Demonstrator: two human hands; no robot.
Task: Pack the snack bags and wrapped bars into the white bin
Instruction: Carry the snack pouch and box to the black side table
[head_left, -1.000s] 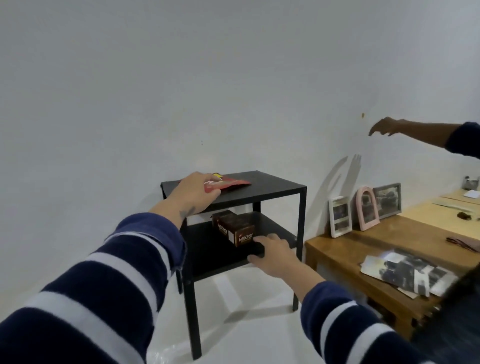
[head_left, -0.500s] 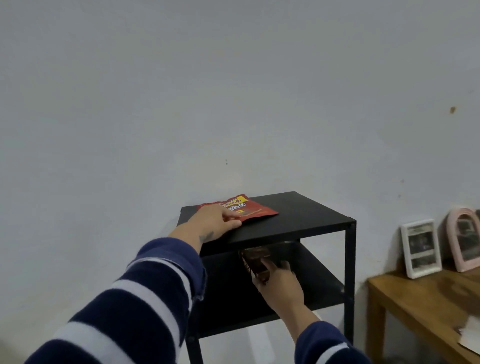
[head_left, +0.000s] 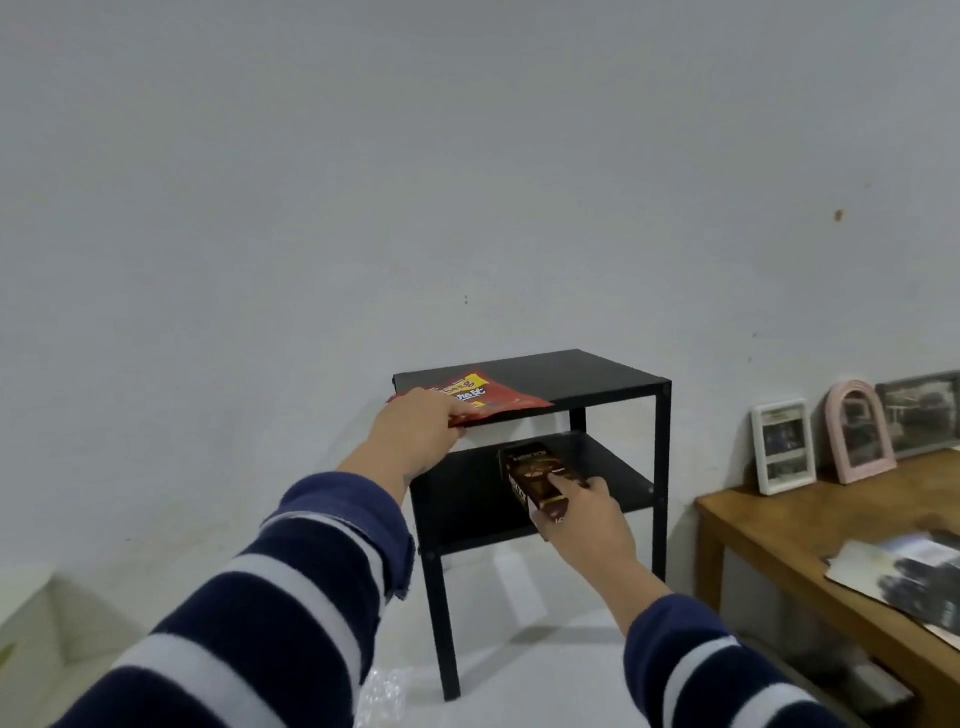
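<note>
A: On the black two-tier side table (head_left: 613, 376), what's held?
B: Left hand (head_left: 418, 434) pinches the red snack bag (head_left: 485, 397) at the top's front edge.
A: Right?
B: Right hand (head_left: 584, 525) grips the brown snack box (head_left: 537, 475), lower shelf.

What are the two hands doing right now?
Left hand: closed on the red snack bag at the top edge of the black shelf.
Right hand: closed on the brown box, by the lower shelf.

Both hands (head_left: 415, 434) (head_left: 584, 525) outstretched, fingers closed in grips
</note>
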